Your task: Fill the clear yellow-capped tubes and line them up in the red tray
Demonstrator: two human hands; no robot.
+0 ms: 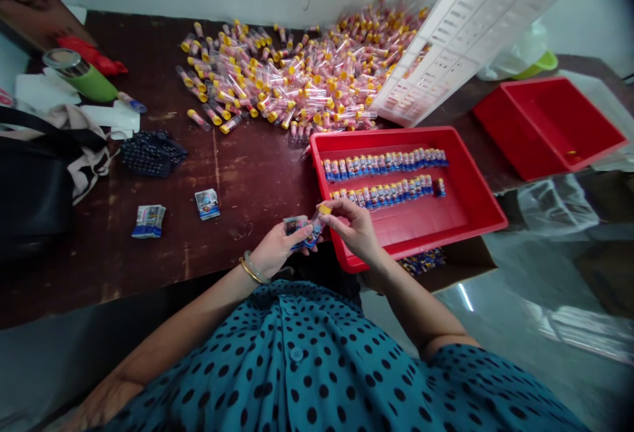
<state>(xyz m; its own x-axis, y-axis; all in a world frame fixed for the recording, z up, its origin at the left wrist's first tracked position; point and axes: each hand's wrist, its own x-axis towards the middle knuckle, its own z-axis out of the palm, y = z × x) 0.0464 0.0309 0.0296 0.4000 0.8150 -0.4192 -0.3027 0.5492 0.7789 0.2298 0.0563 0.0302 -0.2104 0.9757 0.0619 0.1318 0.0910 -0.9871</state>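
Low over the table's front edge, my left hand (274,248) is closed on a thin stack of printed blue-and-white sleeves (294,222). My right hand (357,228) pinches a small clear tube with a yellow cap (324,210), held against the sleeves. Part of the tube is covered by a blue printed sleeve and fingers; how far the sleeve goes on cannot be made out. Left of my hands lie a small stack of sleeves (207,204) and a thicker stack (148,221). Beside my right hand, a shallow red tray (406,227) holds two rows of sleeved tubes (386,162).
A large heap of yellow-capped tubes (297,82) covers the back of the table. A white perforated basket (446,42) leans behind the tray. A deep red bin (515,135) stands right. Left are a green flask (92,82), dark cloth (152,153) and black bag (32,187).
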